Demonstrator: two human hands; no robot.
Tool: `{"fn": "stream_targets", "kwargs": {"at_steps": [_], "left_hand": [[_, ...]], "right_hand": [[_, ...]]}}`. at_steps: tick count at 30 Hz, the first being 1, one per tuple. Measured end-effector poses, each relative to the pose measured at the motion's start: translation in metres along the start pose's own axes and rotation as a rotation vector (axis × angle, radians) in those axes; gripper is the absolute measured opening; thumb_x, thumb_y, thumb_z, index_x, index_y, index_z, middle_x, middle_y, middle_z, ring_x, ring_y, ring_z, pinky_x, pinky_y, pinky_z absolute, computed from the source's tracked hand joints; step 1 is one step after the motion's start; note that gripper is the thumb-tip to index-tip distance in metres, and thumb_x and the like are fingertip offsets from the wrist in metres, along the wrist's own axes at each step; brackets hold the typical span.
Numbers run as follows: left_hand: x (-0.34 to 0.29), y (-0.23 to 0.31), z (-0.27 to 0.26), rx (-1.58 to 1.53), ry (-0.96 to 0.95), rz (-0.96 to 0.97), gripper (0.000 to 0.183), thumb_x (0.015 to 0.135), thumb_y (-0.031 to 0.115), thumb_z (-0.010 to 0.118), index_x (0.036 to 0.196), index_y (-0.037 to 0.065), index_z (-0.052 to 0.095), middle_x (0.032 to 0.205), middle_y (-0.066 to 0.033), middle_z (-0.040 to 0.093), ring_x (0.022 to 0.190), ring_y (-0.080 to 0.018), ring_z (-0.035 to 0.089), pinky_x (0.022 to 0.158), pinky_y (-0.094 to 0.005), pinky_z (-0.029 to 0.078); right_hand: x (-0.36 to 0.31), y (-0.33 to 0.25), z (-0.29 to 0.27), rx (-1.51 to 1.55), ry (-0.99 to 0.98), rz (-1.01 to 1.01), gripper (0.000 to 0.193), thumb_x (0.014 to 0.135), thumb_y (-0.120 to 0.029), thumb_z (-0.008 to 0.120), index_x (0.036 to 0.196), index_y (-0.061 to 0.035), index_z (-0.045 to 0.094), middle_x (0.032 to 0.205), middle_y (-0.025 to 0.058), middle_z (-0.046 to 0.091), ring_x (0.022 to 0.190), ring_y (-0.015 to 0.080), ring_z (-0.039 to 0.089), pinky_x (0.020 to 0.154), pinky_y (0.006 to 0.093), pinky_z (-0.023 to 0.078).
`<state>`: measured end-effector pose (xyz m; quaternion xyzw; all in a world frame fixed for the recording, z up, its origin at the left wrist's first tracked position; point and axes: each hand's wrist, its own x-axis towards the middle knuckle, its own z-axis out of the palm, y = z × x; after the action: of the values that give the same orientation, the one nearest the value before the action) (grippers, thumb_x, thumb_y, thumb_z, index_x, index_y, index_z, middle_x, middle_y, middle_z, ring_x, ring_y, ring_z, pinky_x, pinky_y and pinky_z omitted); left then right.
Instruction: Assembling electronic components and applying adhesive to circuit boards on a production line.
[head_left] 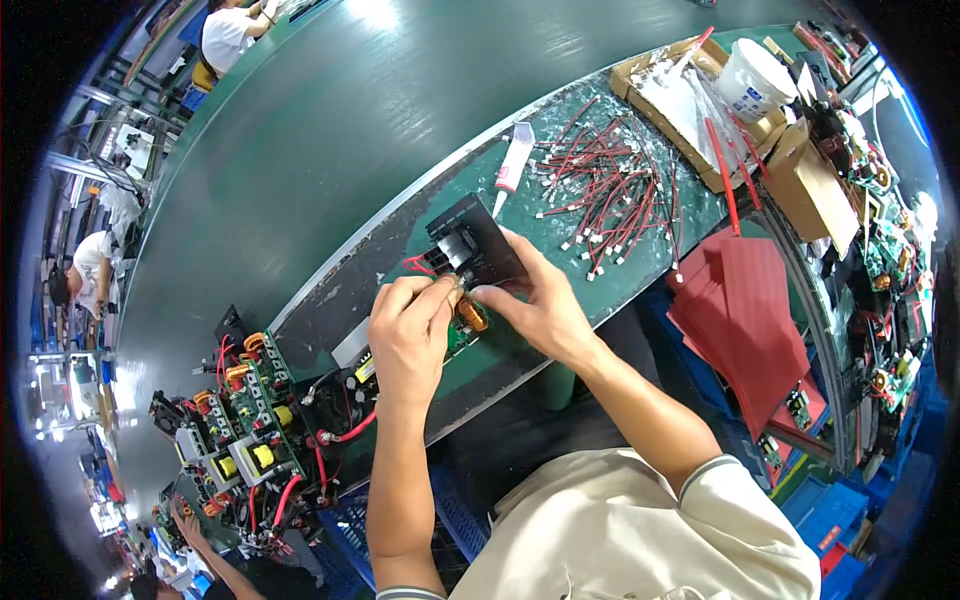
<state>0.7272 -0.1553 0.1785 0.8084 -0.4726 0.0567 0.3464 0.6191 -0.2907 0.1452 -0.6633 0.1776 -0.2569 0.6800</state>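
My right hand [548,312] grips a black panel [497,252] by its right edge, with the thumb reaching down toward a copper-wound coil [472,314]. The panel stands tilted above the bench and has a dark block with a silvery face on its left side. Close against it, the fingers of my left hand [408,325] are pinched together just above the coil. What lies between those fingertips is hidden. A short red wire [417,265] loops out behind the left fingers. Part of a green circuit board [462,337] shows under the coil, between my hands.
Red-and-black connector wires [605,190] lie heaped beyond my right hand, beside a white-and-red glue tube [514,165]. Farther right are a cardboard tray [640,90], a white bucket [757,82] and red sheets [740,310]. Circuit assemblies [240,430] crowd the left. Co-workers sit across the green conveyor [300,180].
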Motion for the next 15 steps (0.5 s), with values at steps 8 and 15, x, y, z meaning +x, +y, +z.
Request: {"fn": "stream_targets", "kwargs": {"at_steps": [8,15], "left_hand": [[0.001,0.0,0.004,0.023,-0.018,-0.025,0.021,0.08,-0.001,0.068,0.099,0.004,0.075,0.085,-0.0093,0.063,0.08,-0.0272,0.06,0.073,-0.0387,0.049],[-0.001,0.0,0.002,0.063,-0.009,-0.043,0.023,0.08,0.0,0.069,0.1,0.005,0.075,0.087,-0.0075,0.063,0.081,-0.0269,0.06,0.072,-0.0386,0.049]], "right_hand": [[0.006,0.02,0.007,0.057,-0.076,0.141,0.037,0.09,0.0,0.066,0.126,0.001,0.06,0.104,0.0134,0.071,0.093,0.0171,0.069,0.083,0.031,0.054],[0.004,0.003,0.005,-0.279,0.001,-0.066,0.031,0.089,-0.006,0.067,0.119,0.001,0.065,0.096,0.0191,0.07,0.082,0.0284,0.069,0.072,0.0346,0.054]]}}
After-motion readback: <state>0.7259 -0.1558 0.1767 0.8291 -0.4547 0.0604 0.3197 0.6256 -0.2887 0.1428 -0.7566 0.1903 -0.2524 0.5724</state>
